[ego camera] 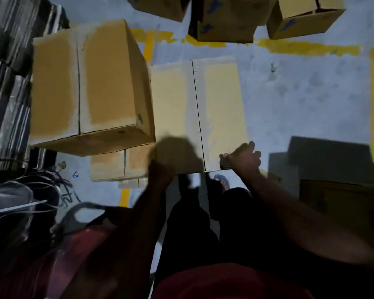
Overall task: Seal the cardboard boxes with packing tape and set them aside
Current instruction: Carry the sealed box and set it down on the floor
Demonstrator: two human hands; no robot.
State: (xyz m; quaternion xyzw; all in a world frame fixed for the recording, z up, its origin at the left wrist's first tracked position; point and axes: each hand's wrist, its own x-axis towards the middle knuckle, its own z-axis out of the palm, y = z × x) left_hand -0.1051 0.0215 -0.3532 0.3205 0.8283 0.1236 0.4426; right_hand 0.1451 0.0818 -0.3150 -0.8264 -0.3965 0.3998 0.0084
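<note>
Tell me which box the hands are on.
The pale centre box: the left hand and right hand are at its near edge. The taller box to its left is untouched.

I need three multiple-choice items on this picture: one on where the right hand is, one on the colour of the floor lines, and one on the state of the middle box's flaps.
1. Where is the right hand? A on a chair; B at the near edge of the middle box; C on a wall.
2. The floor lines are: A yellow; B red; C white.
3. The middle box's top flaps are: A standing open; B torn off; C folded shut.
Key: 1B, the hand lies at that near edge; 2A, the painted lines are yellow; 3C, the flaps meet at a centre seam.
</note>
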